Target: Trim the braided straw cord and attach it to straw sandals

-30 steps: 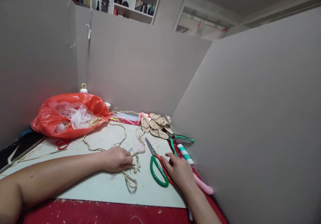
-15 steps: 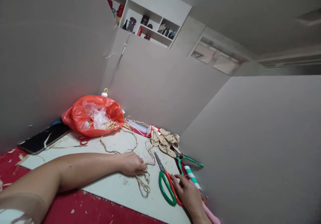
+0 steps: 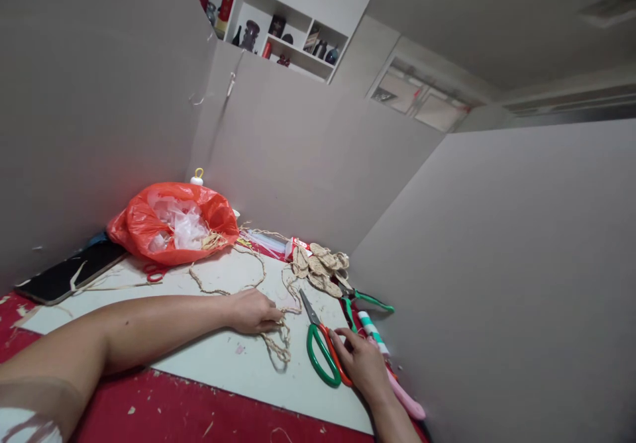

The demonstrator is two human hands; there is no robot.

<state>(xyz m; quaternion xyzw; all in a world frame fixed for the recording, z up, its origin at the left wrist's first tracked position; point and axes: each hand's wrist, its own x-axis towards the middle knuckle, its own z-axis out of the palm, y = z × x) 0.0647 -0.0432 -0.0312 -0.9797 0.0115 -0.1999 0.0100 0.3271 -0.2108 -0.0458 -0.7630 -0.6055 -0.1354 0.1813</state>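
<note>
My left hand (image 3: 252,312) is closed on a braided straw cord (image 3: 276,347), its fingers pinched together low over the pale board. A looped end hangs below the fingers, and more cord runs up toward the back. My right hand (image 3: 362,362) lies at the board's right side, fingers loosely bent and apart. Its thumb side touches the orange handle of a pair of scissors (image 3: 318,340), which rests on the board with its dark blades pointing up and left. The undersides of the right fingers are hidden.
A red plastic bag (image 3: 134,221) with clear plastic and straw scraps stands back left, beside a dark phone-like slab (image 3: 69,274). Small woven straw pieces (image 3: 322,267), green-handled pliers (image 3: 370,300) and a striped roll (image 3: 372,330) lie right. Grey partitions (image 3: 497,264) enclose the table.
The whole view has shifted slightly, so everything sits a little further left and higher. Both hands, the cord and the scissors keep about the same places relative to the board.
</note>
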